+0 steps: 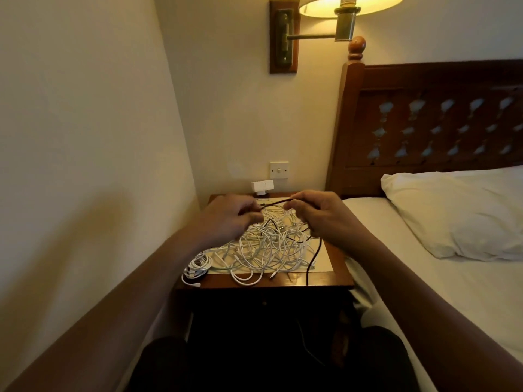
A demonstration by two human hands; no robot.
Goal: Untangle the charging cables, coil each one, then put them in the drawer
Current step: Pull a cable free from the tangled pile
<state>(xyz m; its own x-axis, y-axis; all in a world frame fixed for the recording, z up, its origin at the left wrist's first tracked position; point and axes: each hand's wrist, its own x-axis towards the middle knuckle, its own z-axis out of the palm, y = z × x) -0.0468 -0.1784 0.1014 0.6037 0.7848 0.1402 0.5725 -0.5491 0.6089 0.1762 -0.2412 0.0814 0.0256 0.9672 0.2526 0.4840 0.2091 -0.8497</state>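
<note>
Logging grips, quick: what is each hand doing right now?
Left hand: pinches the black cable.
Right hand: pinches the same black cable.

Bedroom corner. Lit brass swing-arm wall lamp with cream shade [351, 5] on a dark wooden wall plaque [283, 35], above a white wall switch [279, 170] and a small white plastic box [262, 188]. Right — carved dark wooden headboard [424, 80], white-sheeted bed [396, 278], white pillow [452, 213] near the headboard. Between wall and bed: wooden bedside bench [338, 267].
</note>
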